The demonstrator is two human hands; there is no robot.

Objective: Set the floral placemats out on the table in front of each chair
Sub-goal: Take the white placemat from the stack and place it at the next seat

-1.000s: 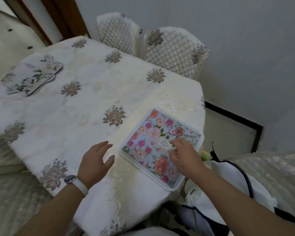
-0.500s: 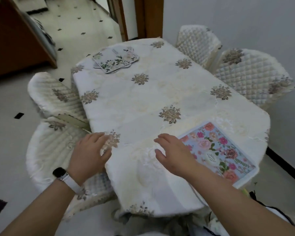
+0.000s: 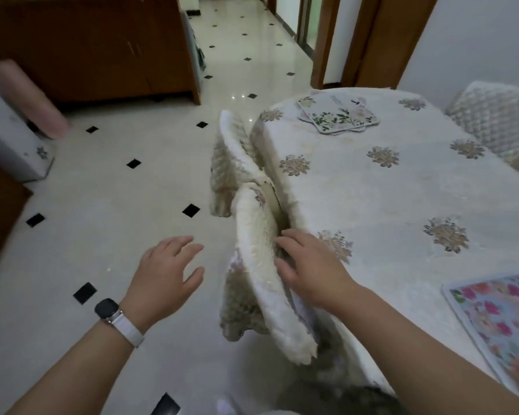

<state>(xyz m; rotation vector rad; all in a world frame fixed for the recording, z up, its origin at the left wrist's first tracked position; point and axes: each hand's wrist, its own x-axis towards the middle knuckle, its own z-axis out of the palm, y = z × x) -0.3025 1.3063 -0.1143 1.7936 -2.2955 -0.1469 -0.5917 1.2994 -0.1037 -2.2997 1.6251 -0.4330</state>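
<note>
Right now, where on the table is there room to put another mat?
The tablecloth lies bare between the stacked mats at the far end and the pink floral placemat at the near right corner. By the near chair, the right hand crowds the table edge.

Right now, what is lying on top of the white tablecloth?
On the tablecloth lie a stack of pale floral placemats at the far end and one pink-flowered placemat at the near edge, partly cut off. How many are stacked, and the tabletop underneath, cannot be seen.
</note>
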